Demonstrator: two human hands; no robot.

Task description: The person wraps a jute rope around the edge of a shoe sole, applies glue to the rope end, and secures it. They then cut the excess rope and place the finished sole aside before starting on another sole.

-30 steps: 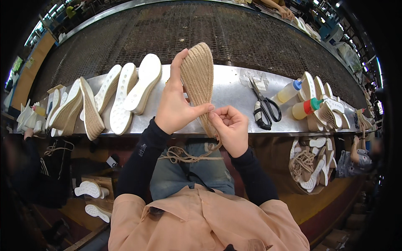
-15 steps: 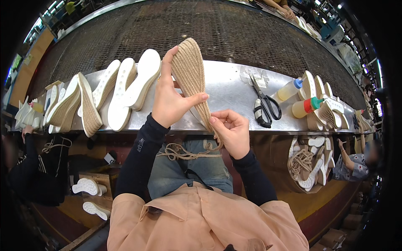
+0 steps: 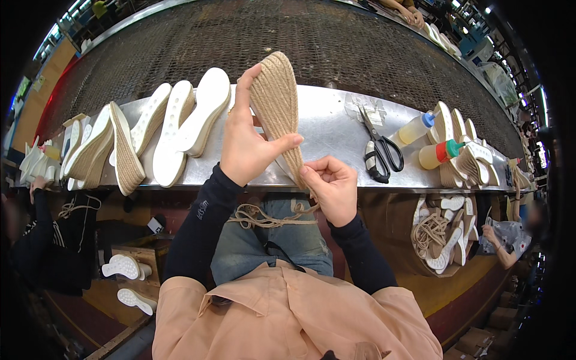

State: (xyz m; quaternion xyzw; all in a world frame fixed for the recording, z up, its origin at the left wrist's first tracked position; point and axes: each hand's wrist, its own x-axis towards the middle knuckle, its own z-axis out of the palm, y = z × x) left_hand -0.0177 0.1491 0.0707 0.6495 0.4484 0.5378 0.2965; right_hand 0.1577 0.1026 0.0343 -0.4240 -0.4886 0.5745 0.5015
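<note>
A wedge sole (image 3: 277, 96) stands tilted above the metal bench edge, its side covered with braided jute rope. My left hand (image 3: 249, 135) grips it, fingers behind the upper part and thumb across the rope face. At the narrow lower end, my right hand (image 3: 332, 186) pinches the jute rope where it meets the sole; the fingertips partly hide it. Loose jute rope (image 3: 264, 217) trails from there across my lap. To the left, several white wedge soles (image 3: 207, 108) lie on the bench, and one rope-covered wedge sole (image 3: 127, 156) leans beside them.
On the metal bench (image 3: 327, 120), black-handled scissors (image 3: 379, 147) lie right of my hands. Two glue bottles (image 3: 414, 129) lie near more wedge soles (image 3: 474, 162). Beyond runs a mesh conveyor (image 3: 360, 54). A box (image 3: 447, 237) below holds soles and rope. Other people sit at both sides.
The sole has shifted slightly right and up with my left hand. My right hand keeps nearly the same place and pinch. The person at the far right has moved an arm.
</note>
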